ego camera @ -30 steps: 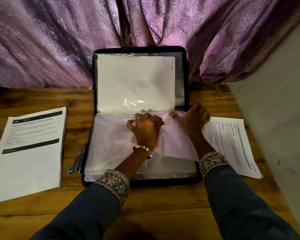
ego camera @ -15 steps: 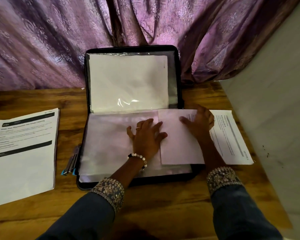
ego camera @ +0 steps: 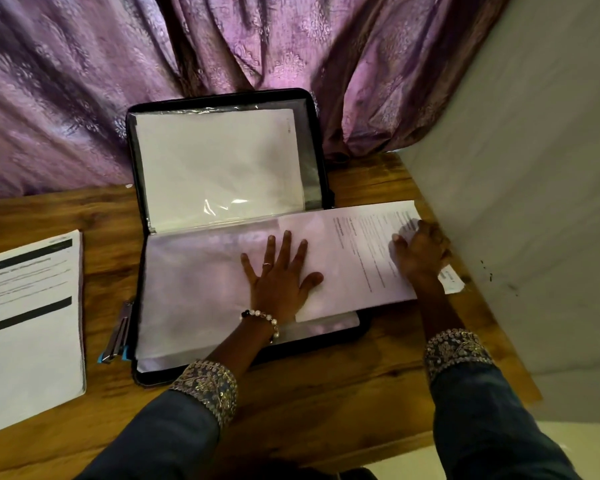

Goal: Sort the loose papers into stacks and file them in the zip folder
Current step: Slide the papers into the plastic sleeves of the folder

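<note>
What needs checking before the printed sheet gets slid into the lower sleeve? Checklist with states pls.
1. Zip folder lies open and flat: ok.
2. Left hand presses the lower plastic sleeve flat, fingers spread: ok.
3. Right hand on the printed sheet: ok; the grip itself, cannot tell.
4. Sheet inside the sleeve: not ok, it overhangs the folder's right edge.
5. Sleeve mouth open to take the sheet: cannot tell.
6. Paper stack at left filed: not ok, it lies on the table.
</note>
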